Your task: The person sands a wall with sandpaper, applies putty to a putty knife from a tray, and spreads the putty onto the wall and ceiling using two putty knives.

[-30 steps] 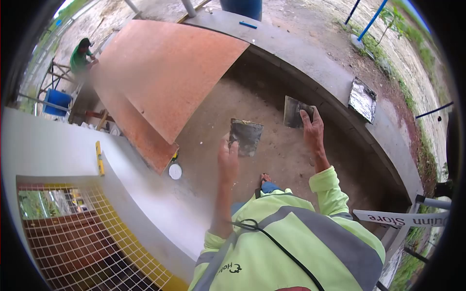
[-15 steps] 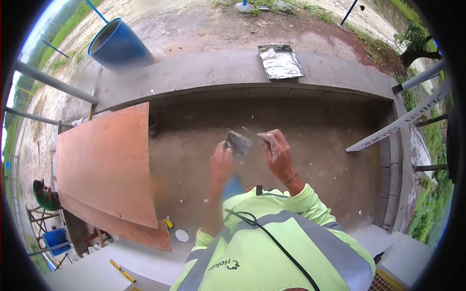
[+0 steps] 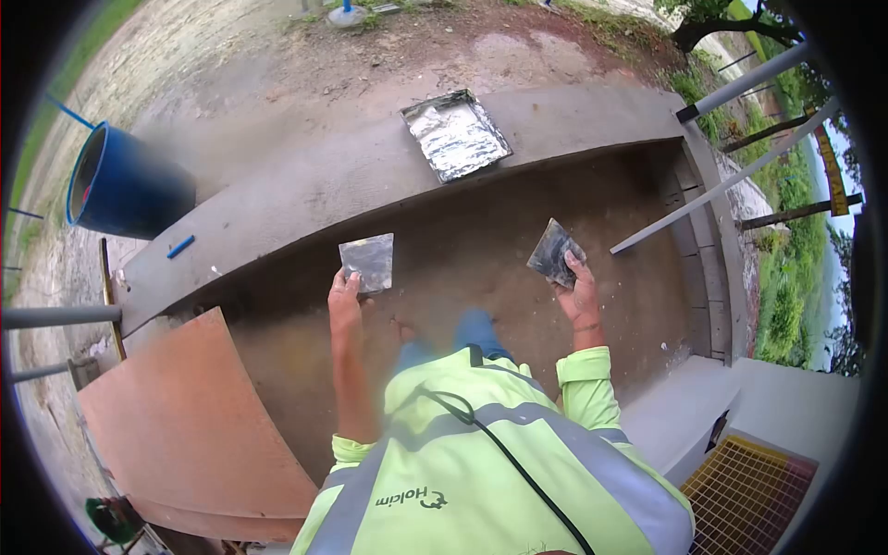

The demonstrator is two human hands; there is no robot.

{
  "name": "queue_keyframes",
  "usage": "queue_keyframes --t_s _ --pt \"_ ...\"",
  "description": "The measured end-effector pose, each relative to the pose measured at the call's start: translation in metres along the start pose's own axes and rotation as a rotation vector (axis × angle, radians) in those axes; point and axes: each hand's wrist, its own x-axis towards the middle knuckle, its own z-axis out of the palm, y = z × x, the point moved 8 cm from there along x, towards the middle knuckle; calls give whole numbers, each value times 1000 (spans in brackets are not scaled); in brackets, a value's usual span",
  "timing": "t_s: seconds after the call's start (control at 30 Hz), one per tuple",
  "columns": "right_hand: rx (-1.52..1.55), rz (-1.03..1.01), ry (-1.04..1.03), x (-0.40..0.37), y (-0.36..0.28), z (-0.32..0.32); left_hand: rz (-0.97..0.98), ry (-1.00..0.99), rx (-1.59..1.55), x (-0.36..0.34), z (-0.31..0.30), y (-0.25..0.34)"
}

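My left hand (image 3: 345, 294) grips a flat, greyish metal scraper (image 3: 368, 263) by its lower edge, the thumb lying on its face. My right hand (image 3: 580, 301) pinches a similar scraper (image 3: 557, 252), darker and smeared, tilted with one corner up. The two scrapers are well apart, both held over the brown floor (image 3: 444, 277). Beyond them, on the concrete ledge (image 3: 305, 203), sits a shallow tray (image 3: 456, 136) with a shiny, foil-like surface. Neither hand touches the tray.
A large reddish board (image 3: 190, 425) stands at the lower left. Past the ledge is a blue barrel (image 3: 129, 180), and a small blue tube (image 3: 181, 247) lies on the ledge. Pale poles (image 3: 721, 190) slant in at the right. A yellow grating (image 3: 749, 486) is at the lower right.
My hands have moved apart, left and right, each with a scraper now plainly visible. The view has turned, so the tray and barrel appear further left.
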Motion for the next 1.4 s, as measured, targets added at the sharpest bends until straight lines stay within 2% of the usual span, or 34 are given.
queue_keyframes --t_s 0.13,0.3,0.37,0.4,0.5,0.57,0.63,0.67,0.77,0.9,1.03,1.13,1.23,1.3,1.4 --pt "-78 -91 -98 49 -34 75 -37 -26 66 53 9 4" --pt "-774 -164 -121 223 -25 114 -122 24 46 122 33 3" --pt "-1139 -199 -108 338 1 120 -169 52 -7 156 43 -25" --pt "-1371 -342 -41 416 26 107 -197 67 -23 167 52 -38" --pt "-1647 -344 -72 517 61 170 -302 144 -79 207 85 -72" --pt "-1772 -273 -91 569 94 176 -452 198 -81 210 105 -100" --pt "-1844 -258 -177 602 119 200 -501 216 -72 221 123 -123" --pt "-1876 -244 -213 617 133 199 -530 219 -61 225 132 -130" --pt "-1921 -403 -335 650 158 209 -559 194 -154 246 159 -144" --pt "-1969 -742 -436 663 170 220 -513 50 -39 303 192 -151" --pt "-1998 -648 -621 646 194 220 -563 20 -91 352 224 -165" --pt "-2008 -735 -681 621 203 213 -546 -9 -161 373 242 -179" --pt "-2057 -730 -764 608 203 209 -591 -4 -74 376 240 -192" --pt "-2038 -760 -837 605 199 209 -545 -19 -36 376 239 -194" --pt "-2075 -671 -746 620 178 206 -507 7 -39 372 238 -201"
